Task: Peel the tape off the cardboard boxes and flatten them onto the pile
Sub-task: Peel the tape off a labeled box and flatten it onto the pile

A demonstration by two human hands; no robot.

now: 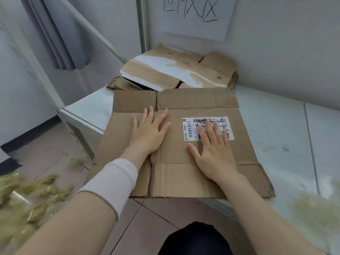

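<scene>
Left hand and right hand — fingers straight, grasping nothing — press the flattened box; its near edge overhangs the table, pile behind.

Head-worn view, looking forward and down (wide-angle), close over hands

Brown flattened box with black-scribbled white label; brown, white-streaked pile; white sleeve.

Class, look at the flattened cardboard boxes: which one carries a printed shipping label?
The near box, under the left hand and right hand, bears the white label; the box behind it shows only pale streaks.
</scene>
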